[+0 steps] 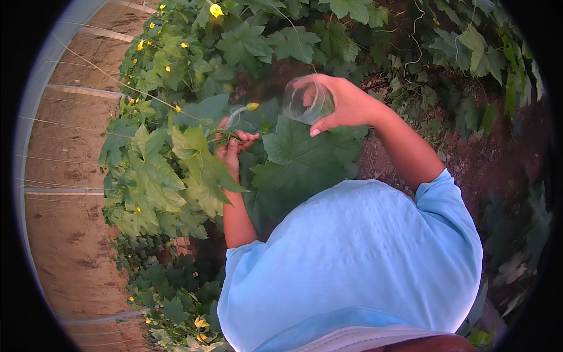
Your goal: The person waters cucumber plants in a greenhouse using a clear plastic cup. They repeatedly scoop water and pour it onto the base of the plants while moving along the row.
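My right hand (341,101) grips a clear plastic cup (308,104), with fingers around its far side and thumb near its lower edge. The cup is tipped sideways, and I cannot tell what it holds. To its left, my left hand (232,147) pinches a thin green vine stem (225,137) among the leaves. Just above those fingers, a closed yellow flower bud (252,106) tops a pale, curved stalk. A broad, lobed green leaf (303,154) spreads below the cup. Another leaf (206,163) partly covers my left wrist.
Dense climbing foliage (154,171) with yellow flowers (216,10) fills the left and far sides. Taut strings (110,78) run across at the left, before a brown earthen wall or ground (72,246) with pale ribs. Bare soil (382,163) shows beneath my right arm.
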Available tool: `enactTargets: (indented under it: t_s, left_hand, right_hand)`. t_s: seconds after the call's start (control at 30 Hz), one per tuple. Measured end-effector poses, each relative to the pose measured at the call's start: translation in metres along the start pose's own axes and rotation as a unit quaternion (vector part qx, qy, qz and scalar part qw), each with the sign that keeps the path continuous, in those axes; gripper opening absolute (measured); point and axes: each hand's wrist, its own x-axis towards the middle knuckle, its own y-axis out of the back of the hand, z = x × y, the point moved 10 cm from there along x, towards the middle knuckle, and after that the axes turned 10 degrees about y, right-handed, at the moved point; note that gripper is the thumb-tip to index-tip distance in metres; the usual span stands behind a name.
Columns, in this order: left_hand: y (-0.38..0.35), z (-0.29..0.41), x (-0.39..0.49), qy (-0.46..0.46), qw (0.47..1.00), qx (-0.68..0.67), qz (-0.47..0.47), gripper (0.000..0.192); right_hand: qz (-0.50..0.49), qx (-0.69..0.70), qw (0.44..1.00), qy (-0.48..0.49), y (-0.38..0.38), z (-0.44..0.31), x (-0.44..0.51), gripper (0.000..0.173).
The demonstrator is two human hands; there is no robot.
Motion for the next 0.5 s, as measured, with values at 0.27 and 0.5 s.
enactTargets:
  t_s: [0.27, 0.5]
  left_hand:
    - [-0.044, 0.039, -0.009, 0.003, 0.99, -0.035, -0.136, 0.06]
    - [-0.077, 0.032, 0.002, 0.064, 0.982, 0.002, -0.176, 0.049]
  right_hand:
    - [-0.03, -0.074, 0.997, -0.022, -0.019, 0.059, 0.02, 0.082]
    - [-0.051, -0.069, 0.996, 0.027, -0.043, 0.034, 0.027, 0.081]
